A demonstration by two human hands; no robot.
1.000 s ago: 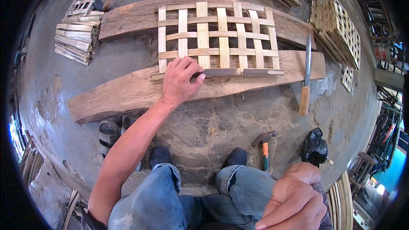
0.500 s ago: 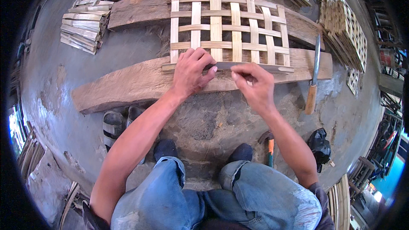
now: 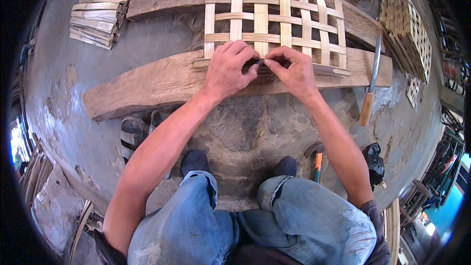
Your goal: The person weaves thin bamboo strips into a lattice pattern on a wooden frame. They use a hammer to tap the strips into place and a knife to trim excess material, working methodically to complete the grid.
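Observation:
A woven bamboo lattice panel (image 3: 285, 19) lies across two curved wooden beams. Along its near edge runs a narrow bamboo strip (image 3: 329, 70), resting on the near beam (image 3: 132, 83). My left hand (image 3: 229, 70) is closed on this strip left of its middle, fingers over it and thumb on the near side. Close beside it, my right hand (image 3: 294, 72) is closed in a pinch at the strip, its fingertips nearly meeting the left ones. Whatever sits between the right fingertips is too small to make out.
A long knife (image 3: 373, 81) with a wooden handle leans on the near beam's right end. Between my right foot and forearm lies a hammer (image 3: 317, 159). Stacked lattice panels (image 3: 409, 34) stand at right; bamboo slats (image 3: 95, 22) are piled at left. Sandals (image 3: 133, 132) and a black bag (image 3: 374, 164) are nearby.
My right hand has moved left along the strip, closing the gap to my left hand. Panel and beams appear higher in the picture, as the view has shifted.

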